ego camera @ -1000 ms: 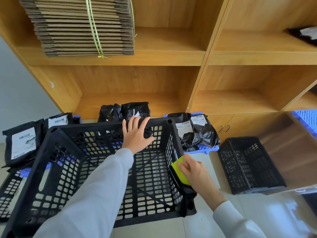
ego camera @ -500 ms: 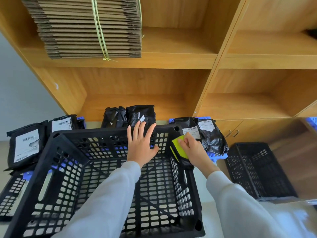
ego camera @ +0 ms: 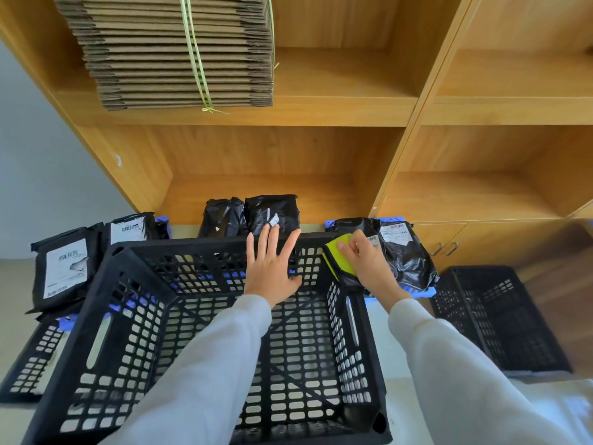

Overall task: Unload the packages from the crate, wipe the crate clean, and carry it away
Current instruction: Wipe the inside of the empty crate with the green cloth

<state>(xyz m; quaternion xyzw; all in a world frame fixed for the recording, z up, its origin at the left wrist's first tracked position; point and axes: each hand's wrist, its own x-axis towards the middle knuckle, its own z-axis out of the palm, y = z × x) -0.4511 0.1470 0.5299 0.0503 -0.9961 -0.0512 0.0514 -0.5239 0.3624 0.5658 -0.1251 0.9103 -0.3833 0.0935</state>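
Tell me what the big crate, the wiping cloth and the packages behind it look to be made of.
Crate: moulded rigid plastic, matte black, judging by its uniform lattice holes and cut-out handles.
Cloth: soft fabric, possibly microfibre, yellow-green with a dark edge; it folds over the rim under the right hand.
Packages: thin glossy black plastic film, crinkled and shiny, with white paper labels.

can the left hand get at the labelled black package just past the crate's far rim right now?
Probably yes. The left hand rests flat on the crate far wall, fingertips at the rim; the package stands right behind, nothing between.
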